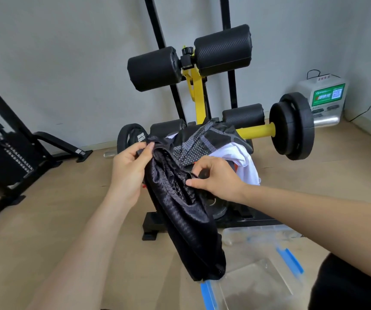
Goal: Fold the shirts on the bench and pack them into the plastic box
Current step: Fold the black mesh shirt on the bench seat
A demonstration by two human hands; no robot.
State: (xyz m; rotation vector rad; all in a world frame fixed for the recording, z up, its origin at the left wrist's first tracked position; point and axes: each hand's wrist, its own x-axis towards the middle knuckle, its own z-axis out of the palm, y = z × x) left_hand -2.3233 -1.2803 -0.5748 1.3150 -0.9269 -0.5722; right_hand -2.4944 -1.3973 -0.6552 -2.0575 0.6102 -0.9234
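A black mesh shirt (186, 215) hangs bunched in the air in front of the bench. My left hand (128, 171) grips its upper left edge. My right hand (213, 177) pinches the fabric near the shirt's top on the right. More shirts lie heaped on the bench behind: a black one with grey patterned stripes (204, 139) and a white one (242, 162). The clear plastic box (258, 285) with blue clips stands on the floor at the lower right, and the black shirt's lower end hangs just over its left edge.
The yellow and black weight bench (193, 86) with foam rollers stands ahead, with a weight plate (292, 126) on its right bar. A clear lid (258, 236) lies beside the box. A black machine frame (7, 139) stands at left, and a white device (323, 97) by the wall.
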